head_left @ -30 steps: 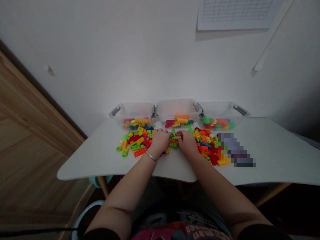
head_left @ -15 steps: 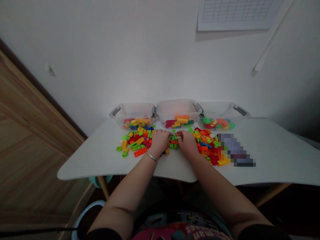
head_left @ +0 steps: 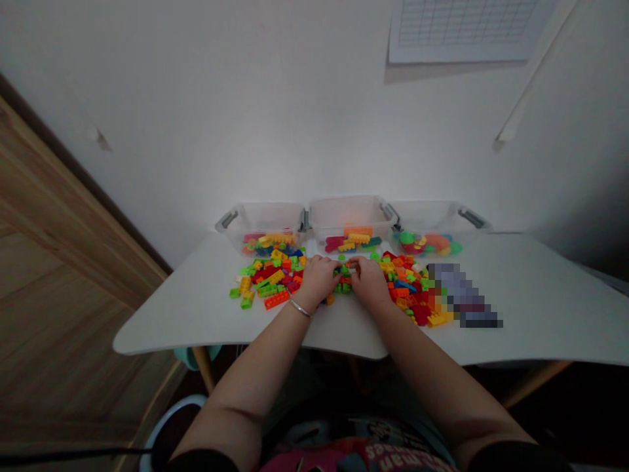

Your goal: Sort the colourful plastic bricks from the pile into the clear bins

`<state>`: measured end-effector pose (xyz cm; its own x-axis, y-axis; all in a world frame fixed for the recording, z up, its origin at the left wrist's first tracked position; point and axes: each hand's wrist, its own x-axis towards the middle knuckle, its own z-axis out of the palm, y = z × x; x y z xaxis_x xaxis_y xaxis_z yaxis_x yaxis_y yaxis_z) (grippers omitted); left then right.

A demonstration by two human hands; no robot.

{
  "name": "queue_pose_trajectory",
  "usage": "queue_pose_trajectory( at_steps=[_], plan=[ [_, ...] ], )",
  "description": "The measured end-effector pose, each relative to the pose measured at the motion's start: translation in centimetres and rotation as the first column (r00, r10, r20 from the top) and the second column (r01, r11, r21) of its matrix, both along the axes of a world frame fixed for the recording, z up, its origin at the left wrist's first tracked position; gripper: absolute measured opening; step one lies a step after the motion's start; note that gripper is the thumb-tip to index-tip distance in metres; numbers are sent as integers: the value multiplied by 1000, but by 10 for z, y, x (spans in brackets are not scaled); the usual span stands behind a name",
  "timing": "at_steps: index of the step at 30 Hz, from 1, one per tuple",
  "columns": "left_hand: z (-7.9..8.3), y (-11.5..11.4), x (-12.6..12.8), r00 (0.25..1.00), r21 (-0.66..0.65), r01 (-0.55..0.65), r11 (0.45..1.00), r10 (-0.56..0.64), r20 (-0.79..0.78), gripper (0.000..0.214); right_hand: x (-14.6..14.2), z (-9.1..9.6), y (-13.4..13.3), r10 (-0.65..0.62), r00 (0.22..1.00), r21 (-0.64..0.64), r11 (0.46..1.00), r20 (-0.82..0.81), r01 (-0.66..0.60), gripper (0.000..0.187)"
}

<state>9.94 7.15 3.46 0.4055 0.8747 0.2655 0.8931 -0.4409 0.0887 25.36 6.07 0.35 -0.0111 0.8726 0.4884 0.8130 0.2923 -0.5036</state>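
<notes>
Taking the gap between the two hands as the clock's centre, a wooden panel (head_left: 59,275) stands at nine o'clock, beyond the white desk (head_left: 177,308). At ten o'clock a clear box (head_left: 268,217) holds red, yellow and blue pieces. Just in front of it, at nine, lies a heap of mixed toy blocks (head_left: 269,278), with an orange brick (head_left: 277,300) at its near edge. The left hand (head_left: 320,278), a bracelet (head_left: 299,307) on its wrist, has its fingers bent narrow; I cannot tell whether it pinches a block. Small green blocks (head_left: 343,288) lie between the hands, and a middle box (head_left: 344,211) with colourful bricks sits at twelve. The right hand (head_left: 367,278) is also curled narrow, its hold too small to make out. Beside it, toward four, spreads a second heap (head_left: 421,313). At two o'clock another box (head_left: 427,213) holds rounded pieces; at three lies a pixelated object (head_left: 459,292); high at one, a gridded paper (head_left: 457,29) hangs on the wall.
</notes>
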Motion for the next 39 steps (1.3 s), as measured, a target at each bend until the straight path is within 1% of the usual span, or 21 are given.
queue_pose_trajectory(
  at_steps=[6, 10, 13, 16, 18, 20, 23, 25, 27, 29, 30, 32, 34, 36, 37, 39],
  plan=[
    [1, 0, 9, 998, 30, -58, 998, 58, -21, 23, 0, -2, 1, -16, 1000, 3, 1000, 8, 16, 38],
    [4, 1, 7, 995, 16, -89, 996, 88, 43, 21, 0, -1, 0, -26, 1000, -3, 1000, 16, 27, 37],
    [7, 4, 0, 980, 2, -117, 993, 115, 162, 21, 0, -1, 0, -30, 999, -5, 1000, 21, 30, 35],
    [12, 9, -13, 941, -8, -97, 995, 94, 324, 20, 0, 0, -1, -26, 999, 10, 1000, 25, 26, 32],
    [16, 11, -24, 900, 4, -71, 997, 62, 431, 18, 0, 1, -2, -17, 999, 1, 1000, 33, 17, 32],
    [22, 12, -36, 853, 35, -72, 997, 43, 521, 19, -1, 2, -3, -10, 999, -17, 1000, 33, 11, 30],
    [34, 13, -55, 780, 92, -149, 985, 60, 623, 20, -1, 3, -4, -12, 1000, -30, 999, 29, 13, 28],
    [44, 18, -70, 716, 126, -257, 958, 101, 691, 22, -2, 4, -5, -16, 999, -36, 999, 33, 17, 28],
    [53, 27, -86, 619, 144, -383, 913, 137, 773, 24, -2, 5, -5, -17, 999, -37, 999, 39, 18, 28],
    [61, 40, -103, 547, 151, -462, 874, 147, 824, 27, -2, 5, -5, -17, 999, -33, 999, 40, 18, 27],
    [65, 47, -111, 529, 146, -489, 860, 159, 834, 28, -2, 5, -5, -19, 999, -32, 999, 41, 20, 27],
    [70, 59, -125, 542, 120, -545, 830, 239, 806, 30, -2, 5, -5, -20, 999, -34, 999, 38, 22, 27],
    [72, 66, -135, 593, 114, -611, 783, 358, 722, 30, -2, 6, -5, -22, 999, -41, 999, 35, 23, 27],
    [72, 68, -140, 629, 118, -668, 735, 472, 618, 31, -2, 7, -6, -24, 999, -49, 998, 34, 25, 26],
    [71, 67, -141, 634, 113, -688, 717, 519, 573, 32, -2, 7, -6, -25, 999, -53, 998, 37, 27, 26],
    [68, 65, -139, 633, 78, -710, 700, 586, 506, 35, -2, 8, -6, -28, 999, -60, 998, 45, 30, 26]
  ],
)
